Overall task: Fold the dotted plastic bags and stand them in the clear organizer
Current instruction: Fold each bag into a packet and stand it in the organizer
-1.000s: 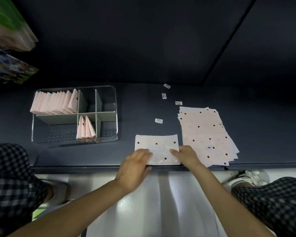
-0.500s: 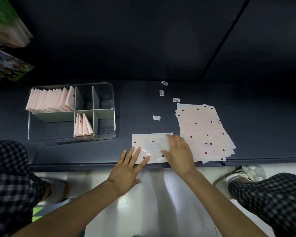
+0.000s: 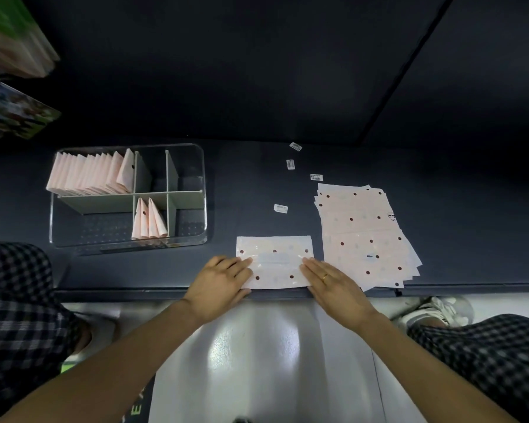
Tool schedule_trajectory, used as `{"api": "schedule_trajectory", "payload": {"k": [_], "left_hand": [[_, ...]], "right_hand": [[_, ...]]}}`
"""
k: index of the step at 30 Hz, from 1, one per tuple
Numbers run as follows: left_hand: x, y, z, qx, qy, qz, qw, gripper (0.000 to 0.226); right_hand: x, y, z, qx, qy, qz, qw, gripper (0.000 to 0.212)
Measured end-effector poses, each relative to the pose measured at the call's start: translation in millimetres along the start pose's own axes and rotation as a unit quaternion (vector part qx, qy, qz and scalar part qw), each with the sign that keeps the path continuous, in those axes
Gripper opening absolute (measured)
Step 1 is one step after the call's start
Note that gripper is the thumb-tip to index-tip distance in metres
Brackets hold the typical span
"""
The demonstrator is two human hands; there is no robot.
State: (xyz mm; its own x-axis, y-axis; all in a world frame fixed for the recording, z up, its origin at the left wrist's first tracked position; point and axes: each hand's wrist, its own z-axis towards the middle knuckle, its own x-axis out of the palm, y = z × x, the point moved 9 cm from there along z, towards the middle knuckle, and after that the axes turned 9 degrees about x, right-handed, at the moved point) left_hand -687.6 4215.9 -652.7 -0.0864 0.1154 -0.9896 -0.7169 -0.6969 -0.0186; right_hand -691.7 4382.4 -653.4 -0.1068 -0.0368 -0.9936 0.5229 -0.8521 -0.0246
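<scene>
The clear organizer (image 3: 129, 196) on the counter (image 3: 257, 184) holds a row of folded bags (image 3: 89, 174) in its back-left compartment and three more (image 3: 148, 219) in a front middle one. Both hands, left (image 3: 220, 279) and right (image 3: 333, 280), lie flat with fingers straight, pressing the ends of a half-folded dotted bag (image 3: 275, 262) at the counter's near edge, beside the unfolded stack (image 3: 364, 233).

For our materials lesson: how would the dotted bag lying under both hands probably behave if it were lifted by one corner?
The dotted bag would probably droop, since it lies thin and flat on the table. It looks light: the left hand and right hand rest on it with flat fingers. Its glossy surface suggests it might slide easily.
</scene>
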Motion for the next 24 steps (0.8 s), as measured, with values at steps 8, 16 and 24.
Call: {"api": "schedule_trajectory", "payload": {"k": [8,16,24], "left_hand": [[10,26,-5,-0.104,0.031,-0.174,0.979,0.048],[36,70,-17,-0.488,-0.137,-0.444,0.739,0.014],[3,43,11,-0.375,-0.143,-0.223,0.888,0.036]], "right_hand": [[5,-37,23,0.167,0.073,0.252,0.950,0.022],[35,-69,46,0.393,0.129,0.379,0.828,0.039],[48,-74,59,0.447,0.210,0.306,0.814,0.048]]}}
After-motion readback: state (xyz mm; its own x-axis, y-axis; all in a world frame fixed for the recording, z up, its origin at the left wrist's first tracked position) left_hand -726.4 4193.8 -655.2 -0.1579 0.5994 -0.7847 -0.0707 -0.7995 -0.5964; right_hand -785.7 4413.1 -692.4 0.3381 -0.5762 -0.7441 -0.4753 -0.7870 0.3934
